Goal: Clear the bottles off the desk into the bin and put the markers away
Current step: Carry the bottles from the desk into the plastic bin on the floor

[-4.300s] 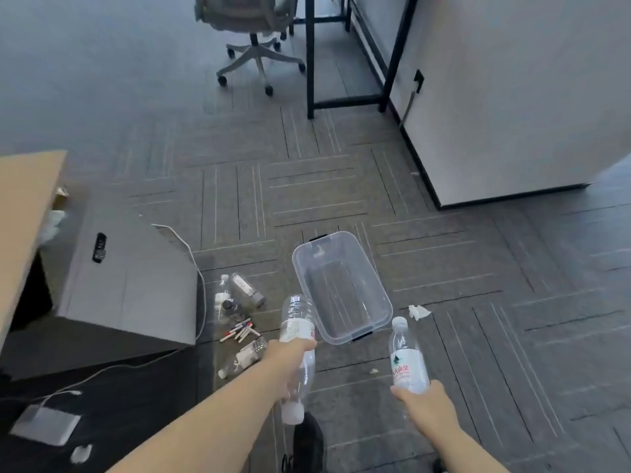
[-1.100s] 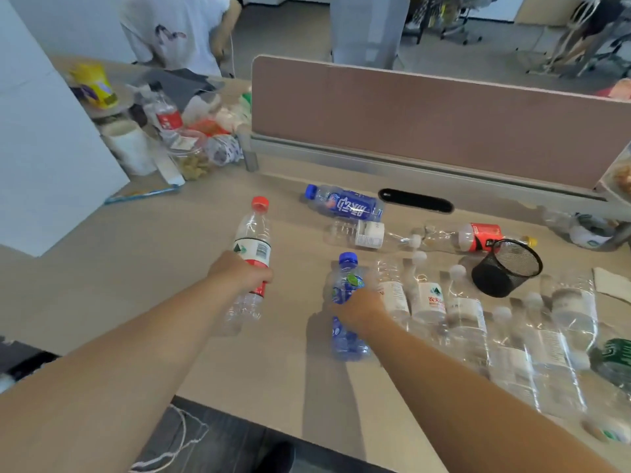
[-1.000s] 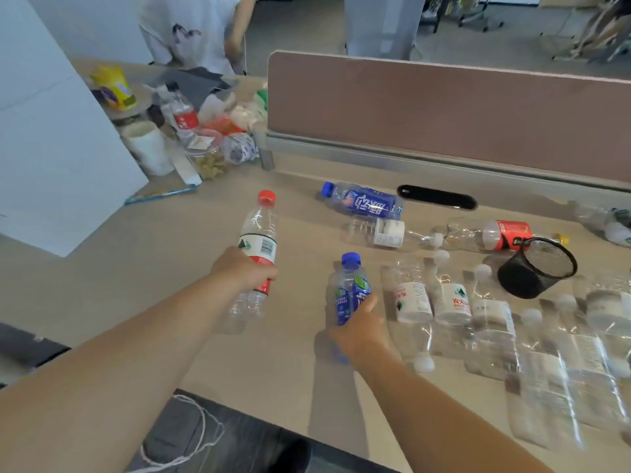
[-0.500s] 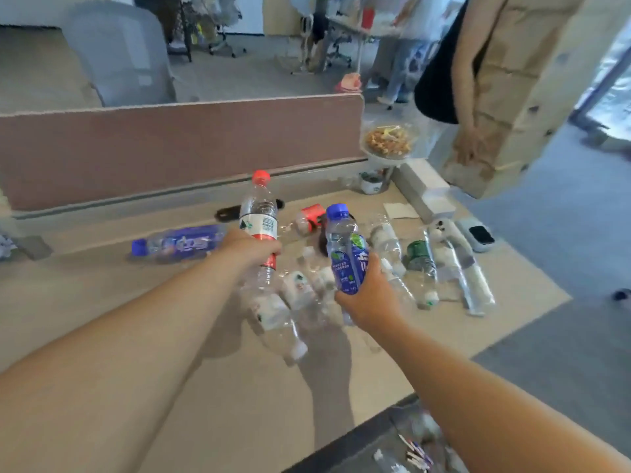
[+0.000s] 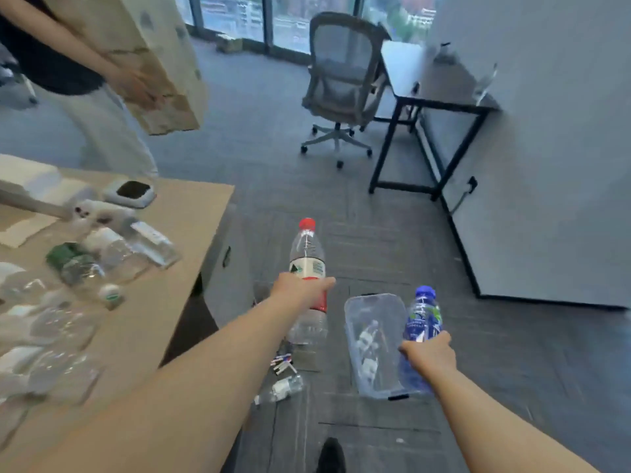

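Observation:
My left hand (image 5: 300, 288) grips a clear bottle with a red cap (image 5: 307, 257), held upright over the floor. My right hand (image 5: 428, 356) grips a blue-capped, blue-labelled bottle (image 5: 421, 322) right above the near right edge of the clear plastic bin (image 5: 372, 367) on the carpet. Two bottles lie inside the bin. Markers (image 5: 281, 363) lie on the floor to the left of the bin, beside a fallen bottle (image 5: 281, 389). Several empty bottles (image 5: 102, 257) remain lying on the wooden desk (image 5: 191, 213) at the left.
A person holding a cardboard box (image 5: 153, 63) stands beyond the desk at the upper left. An office chair (image 5: 345, 87) and a black-framed table (image 5: 423, 97) stand ahead. A grey partition wall (image 5: 553, 165) fills the right. My shoe (image 5: 329, 455) shows at the bottom.
I have turned right, away from the desk toward the floor, carrying both bottles. They now hang over the carpet, the blue one by the bin.

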